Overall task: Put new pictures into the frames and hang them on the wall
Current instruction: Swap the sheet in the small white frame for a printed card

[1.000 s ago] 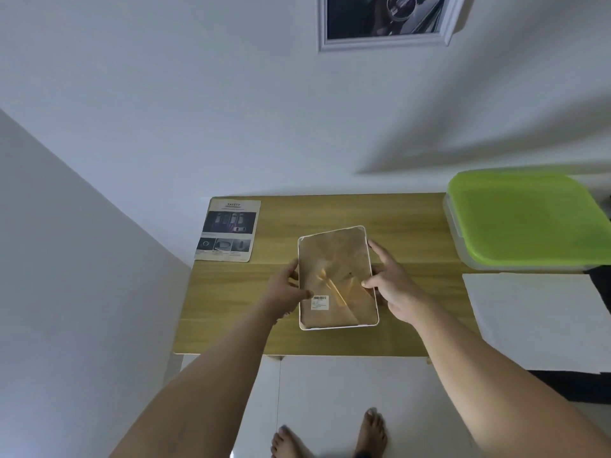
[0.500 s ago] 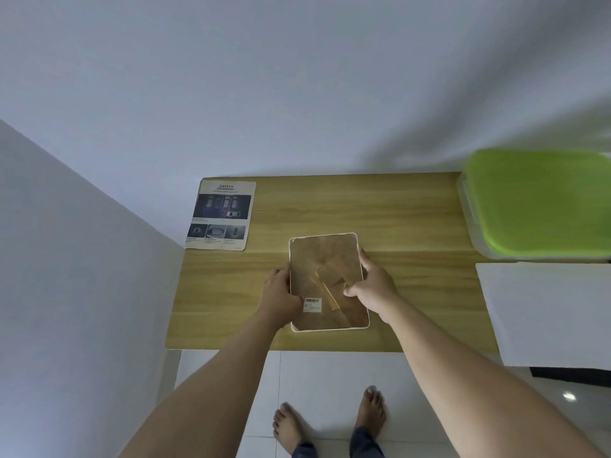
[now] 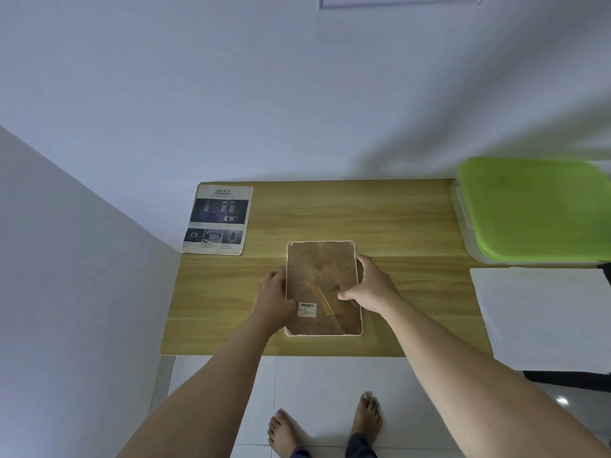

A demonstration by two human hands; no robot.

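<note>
A white picture frame (image 3: 322, 259) lies face down on the wooden table (image 3: 396, 226), its brown backing board and folding stand facing up, with a barcode sticker near the lower left. My left hand (image 3: 272, 297) grips the frame's left edge. My right hand (image 3: 370, 287) holds the right edge, thumb pressing on the backing near the stand. A printed picture sheet (image 3: 218, 220) headed "SAFETY" lies flat at the table's far left corner. The bottom edge of another white frame (image 3: 396, 2) hangs on the wall above.
A clear box with a green lid (image 3: 535, 209) stands at the table's far right. A white sheet (image 3: 542, 312) lies in front of it. A grey wall runs along the table's left side. My bare feet stand on white tiles below the front edge.
The view tilted, bringing the wall frame's lower edge back into sight. My hands stay on the frame's sides; the right thumb has slid lower on the backing.
</note>
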